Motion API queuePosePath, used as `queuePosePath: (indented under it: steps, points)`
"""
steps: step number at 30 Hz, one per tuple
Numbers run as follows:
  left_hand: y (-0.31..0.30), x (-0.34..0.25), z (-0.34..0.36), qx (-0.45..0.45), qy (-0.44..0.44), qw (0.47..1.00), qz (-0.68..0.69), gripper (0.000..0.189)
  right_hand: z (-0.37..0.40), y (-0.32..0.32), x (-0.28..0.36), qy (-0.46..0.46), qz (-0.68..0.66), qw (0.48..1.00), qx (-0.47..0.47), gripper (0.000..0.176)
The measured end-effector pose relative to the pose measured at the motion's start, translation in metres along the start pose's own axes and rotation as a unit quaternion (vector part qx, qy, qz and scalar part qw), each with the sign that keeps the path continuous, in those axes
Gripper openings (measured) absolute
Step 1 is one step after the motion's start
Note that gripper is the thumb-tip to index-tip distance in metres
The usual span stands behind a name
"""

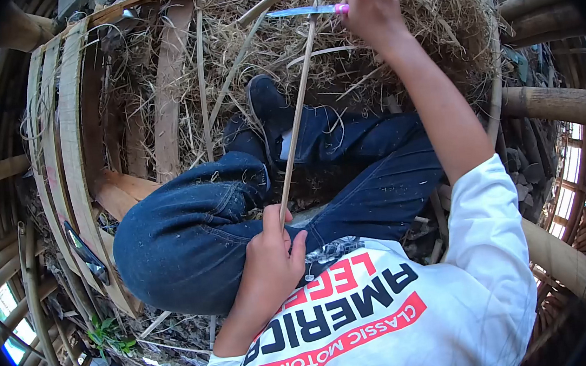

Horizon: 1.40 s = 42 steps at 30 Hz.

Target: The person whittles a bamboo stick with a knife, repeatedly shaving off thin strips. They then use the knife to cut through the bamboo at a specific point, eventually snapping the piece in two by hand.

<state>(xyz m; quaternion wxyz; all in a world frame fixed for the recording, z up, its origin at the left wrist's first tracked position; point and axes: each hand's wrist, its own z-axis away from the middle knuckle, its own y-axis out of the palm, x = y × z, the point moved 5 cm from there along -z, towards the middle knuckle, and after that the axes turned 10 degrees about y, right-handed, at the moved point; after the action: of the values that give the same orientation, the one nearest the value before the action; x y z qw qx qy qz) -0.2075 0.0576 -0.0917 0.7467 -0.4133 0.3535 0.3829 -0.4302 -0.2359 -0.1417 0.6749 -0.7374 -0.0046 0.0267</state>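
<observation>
Head view: the largest thing before me is the heap of dry shavings (399,39), which fills the frame from 11 to 1 o'clock. At 9 o'clock stand the curved slats (69,134), bent side by side. My crossed legs in jeans (191,228) take up the middle.

Over them runs the thin strip (297,119), from the centre up toward 12 o'clock. My left hand (272,259), just below centre, has its fingers closed round the strip's near end, with the thumb pressed along it. My right hand (372,11), at 1 o'clock, is a fist around the pink handle of the knife (305,11). The blade points toward 9 o'clock and lies across the strip near its far end.

I judge the work to be well on. The strip looks slim and even along the length I can see, and the heap suggests a lot has been pared off already. What seems left is the far end beyond the blade. Whether the edge is biting there or only resting, I cannot tell.
</observation>
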Motion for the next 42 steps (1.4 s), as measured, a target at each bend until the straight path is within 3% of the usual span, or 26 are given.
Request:
queuePosePath:
  steps: [3, 7, 8, 9, 11, 12, 13, 15, 16, 17, 18, 19, 20, 22, 23, 25, 27, 29, 32, 35, 37, 39, 40, 41, 42]
  points:
    - [0.001, -0.002, -0.002, 0.001, -0.001, 1.000, 0.013, 0.029, 0.000, -0.017, 0.000, 0.007, -0.018, 1.000, -0.023, 0.025]
    - [-0.001, -0.001, -0.001, -0.007, 0.011, 1.000, 0.023, 0.030, 0.005, 0.011, -0.001, 0.113, -0.215, 0.956, 0.163, 0.027]
    - [-0.002, 0.000, 0.000, -0.003, 0.012, 1.000, 0.017, 0.030, 0.012, 0.024, 0.000, 0.147, -0.334, 0.896, 0.253, 0.025]
    - [-0.003, 0.001, 0.001, -0.005, 0.009, 1.000, 0.014, 0.030, 0.015, 0.022, 0.001, 0.145, -0.337, 0.895, 0.255, 0.025]
    - [-0.003, 0.002, 0.002, -0.003, 0.003, 1.000, 0.011, 0.031, 0.032, 0.030, 0.006, 0.232, -0.498, 0.728, 0.410, 0.021]
    - [-0.004, 0.001, 0.002, -0.002, 0.006, 1.000, 0.009, 0.031, 0.041, 0.027, 0.014, 0.245, -0.557, 0.671, 0.423, 0.020]
    - [-0.004, 0.000, 0.001, -0.001, 0.006, 1.000, 0.009, 0.032, 0.045, 0.025, 0.017, 0.246, -0.558, 0.673, 0.419, 0.020]
    - [-0.004, -0.002, 0.001, 0.000, 0.009, 1.000, 0.011, 0.032, 0.053, 0.022, 0.019, 0.266, -0.640, 0.617, 0.372, 0.023]
    - [-0.004, -0.001, 0.001, 0.014, 0.002, 1.000, 0.006, 0.032, 0.053, 0.023, 0.019, 0.216, -0.638, 0.671, 0.311, 0.028]
    - [-0.004, 0.000, 0.001, 0.028, -0.005, 1.000, 0.001, 0.031, 0.055, 0.015, 0.020, 0.105, -0.533, 0.815, 0.202, 0.028]
    - [-0.004, 0.000, 0.001, 0.026, -0.006, 1.000, 0.000, 0.031, 0.064, -0.005, 0.027, 0.053, -0.453, 0.877, 0.151, 0.027]
    - [-0.003, -0.001, 0.001, 0.016, -0.007, 1.000, 0.008, 0.032, 0.076, -0.025, 0.037, 0.002, -0.366, 0.926, 0.097, 0.026]
    - [-0.003, -0.001, 0.000, 0.007, -0.008, 1.000, 0.015, 0.032, 0.084, -0.027, 0.041, 0.002, -0.367, 0.925, 0.097, 0.026]
    - [-0.003, 0.000, 0.001, 0.008, -0.003, 1.000, 0.010, 0.032, 0.097, -0.034, 0.052, -0.091, -0.219, 0.971, 0.026, 0.024]
    - [-0.003, 0.000, 0.001, 0.008, 0.002, 1.000, 0.006, 0.032, 0.096, -0.029, 0.048, -0.090, -0.218, 0.971, 0.025, 0.024]
    - [-0.001, 0.001, 0.006, 0.016, -0.001, 1.000, 0.004, 0.032, 0.079, -0.013, 0.032, -0.100, -0.054, 0.994, 0.008, 0.023]
    - [0.003, 0.002, 0.008, 0.026, -0.008, 1.000, 0.006, 0.032, 0.025, -0.004, -0.020, -0.032, -0.002, 0.999, -0.031, 0.026]
    - [0.000, -0.002, 0.002, -0.010, 0.015, 1.000, 0.013, 0.032, 0.023, -0.006, -0.005, -0.026, -0.015, 0.999, -0.022, 0.028]
    - [-0.003, -0.001, 0.003, 0.005, 0.012, 1.000, 0.028, 0.033, 0.040, -0.038, 0.030, -0.101, -0.028, 0.993, -0.045, 0.026]
    - [-0.004, -0.002, 0.006, 0.009, 0.007, 1.000, 0.030, 0.033, 0.012, -0.013, -0.022, -0.108, 0.014, 0.989, -0.098, 0.021]
    - [-0.003, -0.002, 0.000, 0.025, -0.001, 0.999, 0.046, 0.033, 0.025, -0.023, -0.003, -0.078, 0.028, 0.994, -0.072, 0.020]
    - [-0.003, -0.001, 0.000, 0.029, 0.003, 0.999, 0.046, 0.033, 0.043, -0.029, 0.011, -0.138, 0.014, 0.989, -0.057, 0.020]
    - [-0.003, -0.002, -0.001, 0.031, 0.002, 0.999, 0.042, 0.033, 0.028, -0.013, -0.010, -0.120, 0.059, 0.988, -0.075, 0.018]
    - [-0.002, -0.002, 0.002, 0.035, -0.004, 0.999, 0.040, 0.033, 0.002, -0.005, -0.053, -0.032, 0.118, 0.981, -0.153, 0.021]
    - [-0.003, -0.002, 0.003, 0.034, 0.005, 0.998, 0.046, 0.034, 0.001, -0.016, -0.075, 0.026, 0.087, 0.988, -0.128, 0.022]
